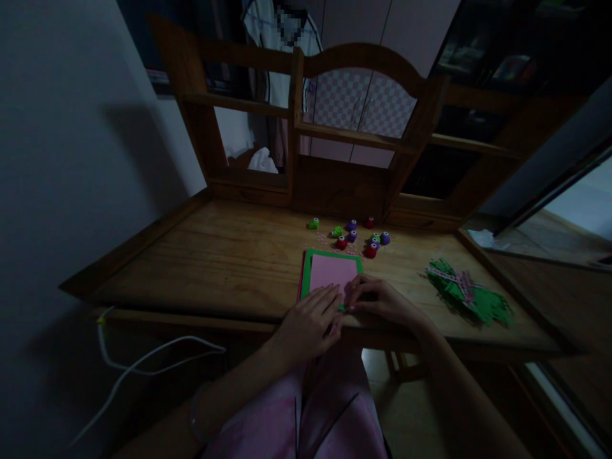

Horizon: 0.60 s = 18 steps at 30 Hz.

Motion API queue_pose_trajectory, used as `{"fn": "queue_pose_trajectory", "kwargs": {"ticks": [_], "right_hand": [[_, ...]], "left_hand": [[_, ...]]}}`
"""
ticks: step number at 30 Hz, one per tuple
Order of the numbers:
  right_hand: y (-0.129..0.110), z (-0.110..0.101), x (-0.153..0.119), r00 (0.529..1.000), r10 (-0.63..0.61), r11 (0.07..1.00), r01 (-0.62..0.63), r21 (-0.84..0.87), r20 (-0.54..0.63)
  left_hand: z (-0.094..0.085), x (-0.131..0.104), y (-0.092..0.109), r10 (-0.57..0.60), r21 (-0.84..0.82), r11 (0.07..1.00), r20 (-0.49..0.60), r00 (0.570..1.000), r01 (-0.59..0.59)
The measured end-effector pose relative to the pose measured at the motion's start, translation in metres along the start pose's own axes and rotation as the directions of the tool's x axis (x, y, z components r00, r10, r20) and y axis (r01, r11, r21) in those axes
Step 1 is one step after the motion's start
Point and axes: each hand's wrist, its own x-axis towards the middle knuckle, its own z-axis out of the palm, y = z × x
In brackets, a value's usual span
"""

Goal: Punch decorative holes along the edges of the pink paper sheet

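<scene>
A pink sheet (329,271) lies on a slightly larger green sheet (306,271) near the front edge of the wooden desk. A thin red edge shows under the green at the left. My left hand (310,322) rests flat over the lower left of the sheets, its fingers stretched out. At the lower right corner of the pink sheet, my right hand (370,299) has thumb and fingertips pinched together. Whatever is between those fingertips is too small and dark to make out.
Several small red, green and purple eyed figures (371,250) stand behind the sheets, with tiny pink bits scattered among them. A bundle of green paper strips (471,296) lies at the right. Wooden shelving (344,131) rises along the back. A white cable (157,347) hangs at left.
</scene>
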Motion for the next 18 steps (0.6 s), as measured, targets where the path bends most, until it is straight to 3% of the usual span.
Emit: {"fn": "queue_pose_trajectory", "kwargs": {"ticks": [9, 18], "right_hand": [[0.000, -0.012, -0.017, 0.999, 0.036, 0.998, -0.035, -0.053, 0.020], [0.001, -0.008, -0.009, 1.000, 0.018, 0.998, -0.018, -0.067, -0.002]], "left_hand": [[0.007, 0.000, 0.003, -0.022, 0.027, 0.999, -0.011, 1.000, 0.023], [0.009, 0.002, 0.007, -0.017, 0.050, 0.999, -0.025, 1.000, 0.018]]}}
